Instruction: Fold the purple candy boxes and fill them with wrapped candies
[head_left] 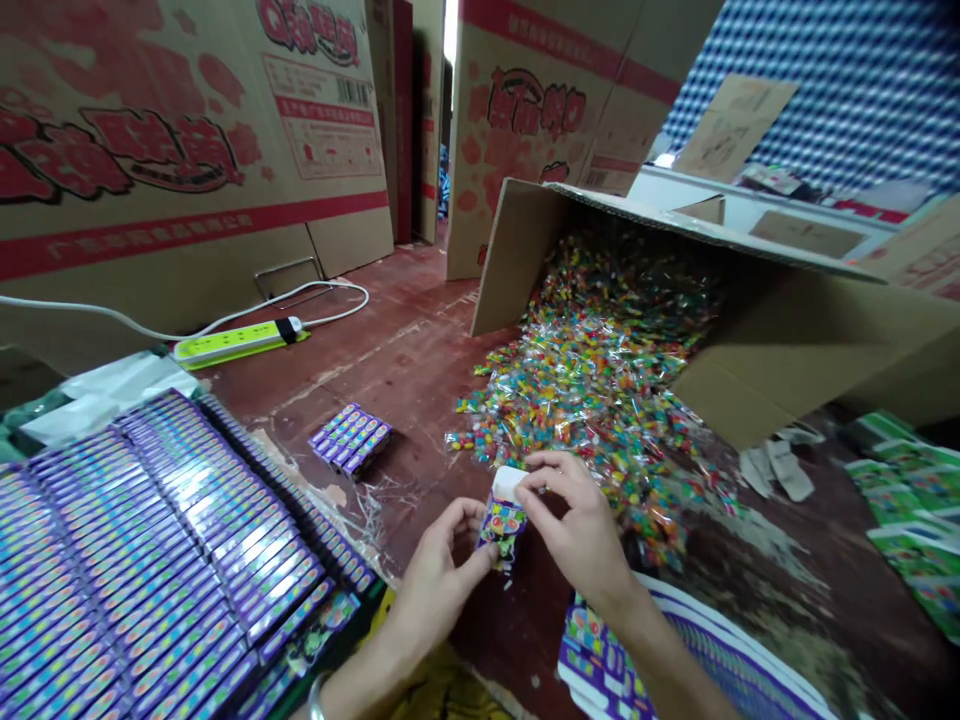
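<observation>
A small purple candy box (501,524) with a raised white flap stands upright between my hands over the table. My left hand (442,565) is closed around its lower left side, the thumb across the front. At the flap, my right hand (571,515) pinches the box's upper right edge with thumb and fingers. Just behind them lies a heap of wrapped colourful candies (592,385), spilling out of a cardboard carton (810,330) on its side. Flat unfolded purple boxes (600,660) lie beneath my right forearm.
Rows of packed purple boxes (202,520) fill a crate at left. A small block of boxes (351,438) sits on the table (405,350). Behind are a green power strip (236,343) with a white cable and large cartons (187,130). Gloves (778,468) and green packets (911,510) lie at right.
</observation>
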